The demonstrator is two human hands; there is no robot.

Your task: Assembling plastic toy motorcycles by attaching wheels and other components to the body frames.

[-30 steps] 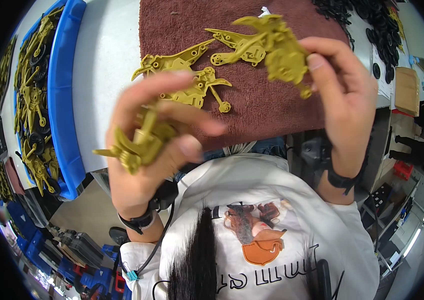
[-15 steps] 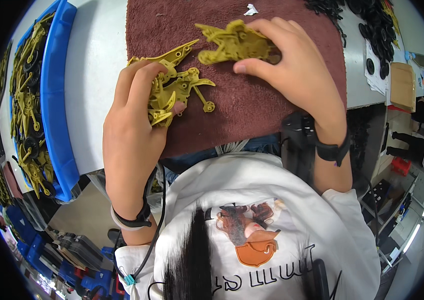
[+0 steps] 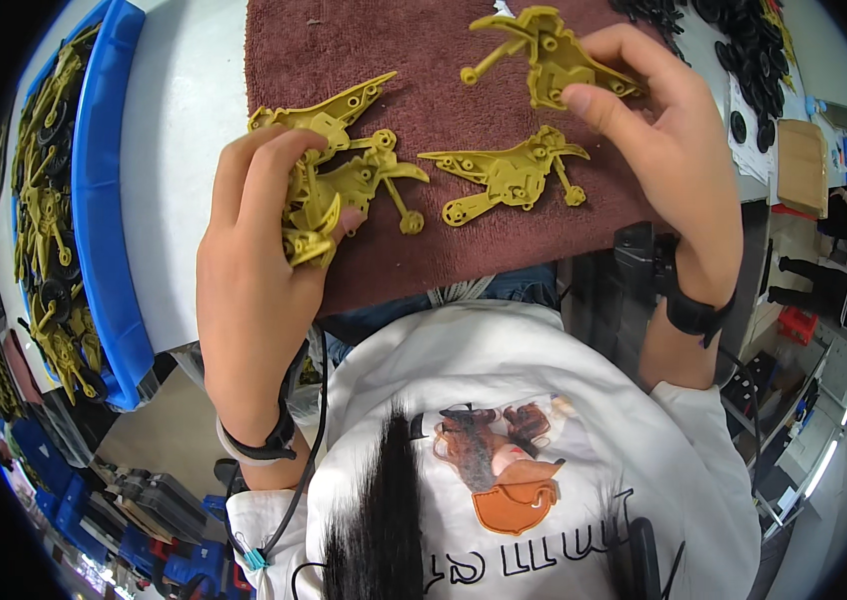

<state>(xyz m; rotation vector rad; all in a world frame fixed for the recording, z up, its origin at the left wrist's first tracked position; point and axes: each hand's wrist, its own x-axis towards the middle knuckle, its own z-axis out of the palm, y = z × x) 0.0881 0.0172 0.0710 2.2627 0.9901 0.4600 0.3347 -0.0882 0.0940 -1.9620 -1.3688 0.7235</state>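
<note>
Fingers curled, my left hand (image 3: pixel 254 225) grips several olive-yellow plastic toy motorcycle body halves (image 3: pixel 356 185) bunched over the left side of the maroon towel (image 3: pixel 384 40). Its fingertips are partly hidden among them. Another loose body half (image 3: pixel 519 180) lies flat on the towel between my hands, its pegs and round holes facing up. Above the towel's far right part, my right hand (image 3: pixel 659 120) pinches one more body half (image 3: pixel 556 62) between thumb and fingers, with its thin fork pointing left.
To the left stands a blue tray (image 3: pixel 109 200) full of yellow motorcycle parts with black wheels. Black wheels and small black parts (image 3: pixel 744 60) are heaped at the far right, near a brown cardboard box (image 3: pixel 802 165). A white scrap (image 3: pixel 504 8) sits at the towel's far edge.
My right hand has moved right and holds a single body half. One body half now lies on the towel between my hands. My left hand keeps its grip, shifted slightly left.
</note>
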